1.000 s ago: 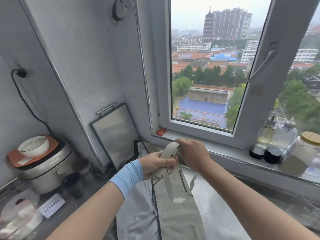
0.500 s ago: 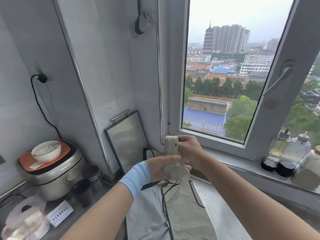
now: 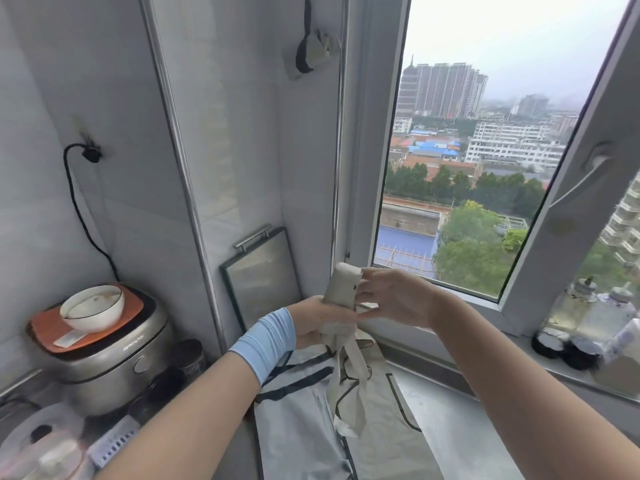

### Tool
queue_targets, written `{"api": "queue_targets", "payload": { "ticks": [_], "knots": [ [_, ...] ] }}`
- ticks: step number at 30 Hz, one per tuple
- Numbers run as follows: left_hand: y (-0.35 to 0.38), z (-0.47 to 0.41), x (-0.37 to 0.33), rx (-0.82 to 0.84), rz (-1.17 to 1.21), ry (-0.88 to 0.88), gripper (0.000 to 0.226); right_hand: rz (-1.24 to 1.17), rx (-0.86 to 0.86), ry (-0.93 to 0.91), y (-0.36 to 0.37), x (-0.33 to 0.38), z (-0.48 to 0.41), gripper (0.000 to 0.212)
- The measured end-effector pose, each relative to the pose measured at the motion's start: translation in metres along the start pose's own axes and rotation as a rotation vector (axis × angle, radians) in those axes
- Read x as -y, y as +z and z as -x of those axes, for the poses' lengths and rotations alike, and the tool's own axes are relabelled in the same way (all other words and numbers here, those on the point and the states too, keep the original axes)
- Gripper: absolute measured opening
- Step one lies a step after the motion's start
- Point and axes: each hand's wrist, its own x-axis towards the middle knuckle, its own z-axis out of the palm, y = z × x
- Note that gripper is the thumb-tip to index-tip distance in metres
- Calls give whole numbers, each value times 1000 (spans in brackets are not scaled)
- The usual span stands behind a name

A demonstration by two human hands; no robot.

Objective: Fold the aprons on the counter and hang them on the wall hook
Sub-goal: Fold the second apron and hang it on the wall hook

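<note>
Kitchen counter under a window: right of the rice cooker (image 3: 110, 355), the left hand (image 3: 320, 323) grips a bunched beige apron (image 3: 346, 386), its strap loop (image 3: 341, 285) upright above the fist; farther right, the right hand (image 3: 393, 299), fingers loosely spread, touches the loop's edge

A white bowl (image 3: 92, 307) sits atop the rice cooker (image 3: 110, 351) beside a leaning tray (image 3: 261, 275).
</note>
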Motion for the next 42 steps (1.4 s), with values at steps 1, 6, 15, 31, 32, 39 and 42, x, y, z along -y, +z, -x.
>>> {"api": "queue_targets", "payload": {
  "ticks": [1,6,15,31,32,39,42],
  "knots": [
    [-2,1,-4,9,-33,3,31,119,-84,-10,5,1,-6,43],
    [-13,4,-13,59,-84,33,16,222,-409,-52,25,10,-24,43],
    [-20,0,-19,-116,-29,88,58,8,-489,-159,35,14,-32,17],
    [-39,-4,-42,-112,702,140,22,186,-422,-199,26,-26,-31,4],
    [-42,-3,-42,-101,706,133,18,229,-429,-213,22,-26,-27,10],
    [-52,16,-50,61,293,152,31,214,-292,-23,-7,-23,-11,26],
    [-50,23,-61,125,137,157,38,286,-332,119,-30,-35,-18,19]
  ]
}}
